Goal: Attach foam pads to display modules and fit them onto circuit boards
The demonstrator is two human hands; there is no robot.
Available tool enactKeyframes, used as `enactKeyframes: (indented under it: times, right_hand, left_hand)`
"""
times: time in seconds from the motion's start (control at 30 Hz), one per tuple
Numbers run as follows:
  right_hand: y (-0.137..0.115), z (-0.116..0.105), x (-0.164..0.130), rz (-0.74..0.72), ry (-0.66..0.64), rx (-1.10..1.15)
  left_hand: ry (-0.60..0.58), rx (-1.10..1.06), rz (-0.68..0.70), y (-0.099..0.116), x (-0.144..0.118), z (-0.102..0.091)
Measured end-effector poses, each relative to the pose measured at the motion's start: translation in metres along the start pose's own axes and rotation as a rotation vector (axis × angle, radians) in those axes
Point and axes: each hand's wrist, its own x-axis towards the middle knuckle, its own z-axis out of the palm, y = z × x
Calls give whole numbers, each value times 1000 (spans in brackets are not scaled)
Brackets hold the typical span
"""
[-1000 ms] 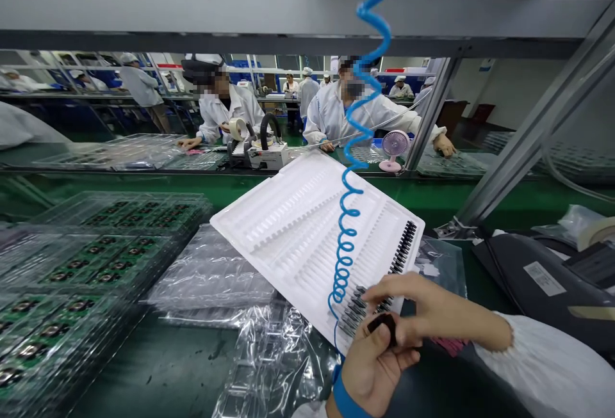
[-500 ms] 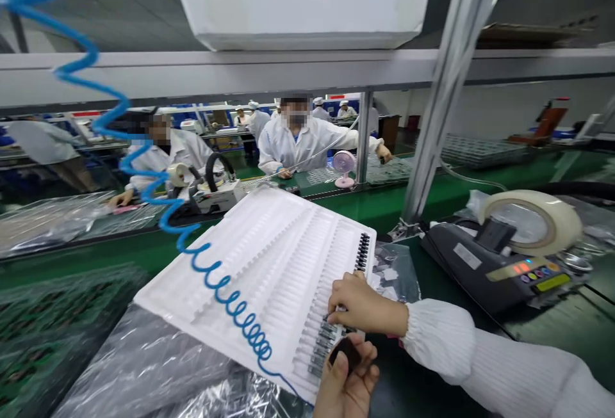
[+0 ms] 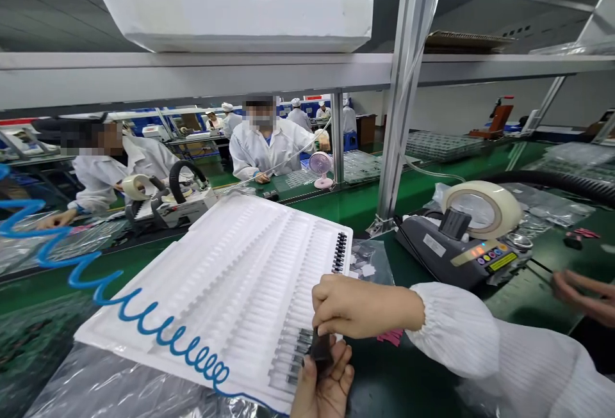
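Black part (image 3: 321,349) | upright, long axis vertical | left hand (image 3: 323,385) grips it | right hand (image 3: 355,306) pinches its top

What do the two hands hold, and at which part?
Left hand and right hand pinch one small dark block-shaped part, left at its lower end, right at its top.

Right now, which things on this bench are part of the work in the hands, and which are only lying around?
In use:
- left hand holding a small dark part
- right hand over the white tray
- row of dark parts in the tray

Lying about:
- tape dispenser
- blue coiled hose
- pink fan
- clear plastic sheets
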Motion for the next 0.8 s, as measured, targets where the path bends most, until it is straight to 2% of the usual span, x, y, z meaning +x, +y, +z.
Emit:
enactKeyframes:
  times: [0.13,0.3,0.43,0.63,0.8]
  right_hand:
    - [7,3,0,-93,-54,-33]
    - [7,8,5,-146,-67,-115]
    - [-1,11,6,-131,-31,-238]
    - [-4,27,3,-54,-92,93]
    - [-7,37,0,-15,-109,125]
  left_hand:
    - [-44,0,18,-2,1,0]
    - [99,39,-14,-2,0,3]
    - [177,47,30,-3,1,7]
    - [249,-34,147,-8,2,16]
    - [335,-42,167,-12,2,24]
